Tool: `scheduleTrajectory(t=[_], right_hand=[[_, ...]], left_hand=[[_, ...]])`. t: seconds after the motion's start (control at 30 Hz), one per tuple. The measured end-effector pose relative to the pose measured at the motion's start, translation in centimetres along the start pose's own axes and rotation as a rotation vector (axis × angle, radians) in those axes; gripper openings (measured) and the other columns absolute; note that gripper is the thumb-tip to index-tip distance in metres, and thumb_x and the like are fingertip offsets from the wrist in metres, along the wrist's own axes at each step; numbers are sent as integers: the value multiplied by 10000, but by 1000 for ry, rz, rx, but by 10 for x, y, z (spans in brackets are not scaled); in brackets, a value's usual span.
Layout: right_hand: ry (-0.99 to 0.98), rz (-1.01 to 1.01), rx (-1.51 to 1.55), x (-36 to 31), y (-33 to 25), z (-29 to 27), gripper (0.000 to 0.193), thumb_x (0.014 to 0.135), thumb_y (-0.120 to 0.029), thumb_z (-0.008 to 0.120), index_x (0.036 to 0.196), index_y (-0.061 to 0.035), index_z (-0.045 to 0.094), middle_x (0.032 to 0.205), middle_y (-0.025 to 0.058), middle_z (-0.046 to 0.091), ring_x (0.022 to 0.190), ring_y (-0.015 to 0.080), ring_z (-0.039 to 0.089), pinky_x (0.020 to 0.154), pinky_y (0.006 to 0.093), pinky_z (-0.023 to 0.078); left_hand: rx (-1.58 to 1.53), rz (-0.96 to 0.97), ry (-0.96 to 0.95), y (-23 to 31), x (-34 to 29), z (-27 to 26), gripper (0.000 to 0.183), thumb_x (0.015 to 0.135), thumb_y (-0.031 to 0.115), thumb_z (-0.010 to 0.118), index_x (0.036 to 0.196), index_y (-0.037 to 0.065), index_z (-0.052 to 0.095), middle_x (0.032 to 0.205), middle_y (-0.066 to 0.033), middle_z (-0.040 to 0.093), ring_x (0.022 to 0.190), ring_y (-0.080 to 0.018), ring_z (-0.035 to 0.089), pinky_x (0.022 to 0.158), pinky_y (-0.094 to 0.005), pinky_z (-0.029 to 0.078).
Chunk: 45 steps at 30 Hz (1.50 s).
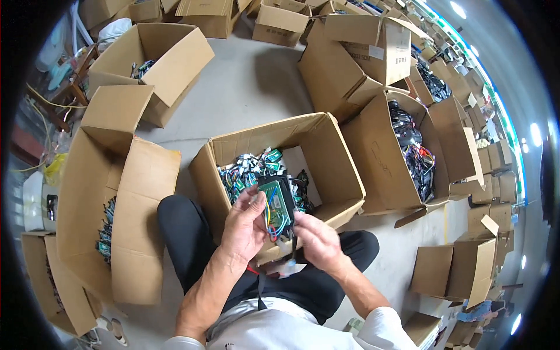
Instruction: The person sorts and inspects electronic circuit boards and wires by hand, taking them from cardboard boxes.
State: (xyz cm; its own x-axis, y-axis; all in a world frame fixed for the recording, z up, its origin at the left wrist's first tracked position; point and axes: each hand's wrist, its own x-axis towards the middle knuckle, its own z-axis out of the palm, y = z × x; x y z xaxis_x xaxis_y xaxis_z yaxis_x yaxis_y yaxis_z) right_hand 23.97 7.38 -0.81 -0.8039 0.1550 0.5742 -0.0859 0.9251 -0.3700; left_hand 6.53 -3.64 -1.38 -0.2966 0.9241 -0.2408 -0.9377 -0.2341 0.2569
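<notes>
Between my hands is a green circuit board [273,205] with blue, yellow and red wires, set against a flat black case [287,195]. My left hand [246,224] grips the board's left edge, thumb on top. My right hand [318,238] pinches the lower right side of the case, where a dark cable hangs down. Just beyond them stands an open cardboard box [335,157] between my knees, holding a heap of small green boards [248,169] with white connectors and coloured wires. Below my hands a pale, blurred piece [286,268] hangs near my lap.
At my left, a tall open carton [87,192] holds more boards [106,233]. Another carton [181,64] stands farther ahead. To the right, a large carton [376,157] contains black cased parts and cables [417,157]. Stacked cartons [361,52] rise behind it on the grey floor [251,73].
</notes>
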Motion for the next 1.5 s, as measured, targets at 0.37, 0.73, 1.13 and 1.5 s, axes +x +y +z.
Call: scheduleTrajectory(t=[0.37, 0.73, 1.13, 1.5], right_hand=[[488, 888, 1020, 27, -34, -36, 669, 878, -49, 736, 1449, 17, 394, 993, 112, 720, 945, 182, 697, 891, 311, 552], [806, 857, 1060, 9, -17, -32, 759, 832, 18, 728, 1486, 4, 342, 1063, 184, 664, 855, 258, 703, 802, 383, 595], [463, 826, 767, -13, 2, 5, 746, 836, -11, 753, 1477, 9, 373, 1100, 161, 662, 904, 204, 693, 838, 333, 579], [659, 1185, 1028, 2, 5, 35, 640, 868, 2, 695, 1435, 30, 401, 1051, 143, 645, 873, 222, 681, 817, 346, 581]], left_hand=[[634, 137, -184, -50, -33, 32, 633, 950, 414, 670, 1355, 6, 407, 1293, -119, 530, 1195, -183, 524, 1032, -323, 431], [733, 56, -252, -117, -53, -4, 1173, 759, 596, 785, 1520, -42, 160, 1404, -133, 427, 1183, -173, 518, 951, -276, 489], [396, -161, 138, -136, -58, -33, 414, 1079, 373, 413, 1322, 41, 455, 1137, -64, 600, 956, -143, 608, 816, -312, 502], [1075, 202, 133, -100, -39, -44, 513, 880, 469, 738, 956, -6, 558, 739, -62, 592, 628, -154, 540, 589, -313, 481]])
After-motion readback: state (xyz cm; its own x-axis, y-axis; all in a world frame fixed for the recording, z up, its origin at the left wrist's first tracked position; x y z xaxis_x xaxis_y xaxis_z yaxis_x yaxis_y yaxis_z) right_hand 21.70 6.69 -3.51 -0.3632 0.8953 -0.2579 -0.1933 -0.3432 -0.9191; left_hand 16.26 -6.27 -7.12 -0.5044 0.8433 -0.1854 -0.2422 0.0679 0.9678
